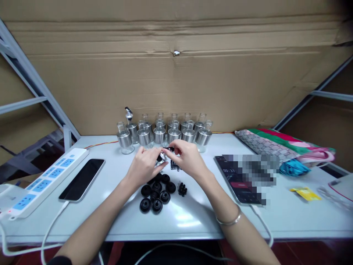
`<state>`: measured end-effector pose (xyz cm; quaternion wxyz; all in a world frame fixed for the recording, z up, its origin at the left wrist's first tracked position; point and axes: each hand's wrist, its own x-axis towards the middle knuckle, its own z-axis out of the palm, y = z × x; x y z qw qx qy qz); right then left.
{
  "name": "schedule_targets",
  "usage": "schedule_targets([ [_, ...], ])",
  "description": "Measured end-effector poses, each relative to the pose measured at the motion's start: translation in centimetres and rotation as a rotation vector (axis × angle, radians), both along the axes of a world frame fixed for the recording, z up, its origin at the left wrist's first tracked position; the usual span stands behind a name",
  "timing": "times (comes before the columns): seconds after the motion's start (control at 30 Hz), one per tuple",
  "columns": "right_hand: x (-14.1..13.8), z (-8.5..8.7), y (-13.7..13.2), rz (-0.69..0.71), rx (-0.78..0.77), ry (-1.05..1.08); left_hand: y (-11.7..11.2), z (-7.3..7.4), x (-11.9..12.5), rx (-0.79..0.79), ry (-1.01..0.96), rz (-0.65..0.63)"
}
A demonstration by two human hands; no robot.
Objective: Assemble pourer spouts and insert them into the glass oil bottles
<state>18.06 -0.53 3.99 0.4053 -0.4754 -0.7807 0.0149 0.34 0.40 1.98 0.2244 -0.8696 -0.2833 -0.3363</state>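
Observation:
My left hand [145,165] is closed around a small silver metal pourer spout [162,158] above the middle of the white table [193,221]. My right hand [186,156] pinches a small black part [168,149] against the top of that spout. Just below my hands lies a cluster of several black rubber stoppers [156,193], with one small ribbed black piece [182,189] to their right. Several glass bottles with steel collars [165,132] stand in rows behind my hands; the one at the back left [129,123] carries a fitted pourer.
A white power strip with blue sockets [41,182] and a black phone [82,179] on a cable lie at the left. Another phone showing a timer [237,180] lies at the right, near folded colourful cloth [284,147] and a yellow packet [305,193]. Cardboard walls the back.

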Motion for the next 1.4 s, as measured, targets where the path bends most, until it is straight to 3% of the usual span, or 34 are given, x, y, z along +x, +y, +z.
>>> schedule_targets([
  [0.27, -0.4, -0.8, 0.6, 0.095, -0.255, -0.206, 0.2, -2.0, 0.4, -0.235, -0.050, 0.120],
  [0.43, -1.1, -1.1, 0.6, 0.031, -0.267, -0.284, 0.5, -2.1, 0.4, -0.106, -0.048, 0.043],
  [0.6, -0.3, -0.6, 0.8, 0.002, -0.318, -0.050, -0.1, -1.2, 1.0, 0.062, -0.158, -0.059],
  [0.7, 1.6, -0.6, 1.1, -0.031, -0.392, -0.065, -0.3, -0.7, 0.8, 0.043, -0.195, -0.069],
  [0.83, 4.5, -1.6, 1.6, -0.075, -0.553, -0.243, -0.1, -0.5, 0.4, 0.011, -0.205, -0.073],
  [0.97, 5.7, -2.5, 1.9, -0.066, -0.651, -0.303, -0.1, -0.8, 0.3, -0.001, -0.177, -0.119],
  [1.23, 6.6, -3.0, 1.9, -0.166, -0.579, -0.338, -0.2, -0.6, 0.3, 0.006, -0.178, -0.159],
  [1.4, 7.4, -3.7, 2.0, -0.210, -0.679, -0.358, -0.1, -0.7, 0.2, 0.001, -0.178, -0.175],
])
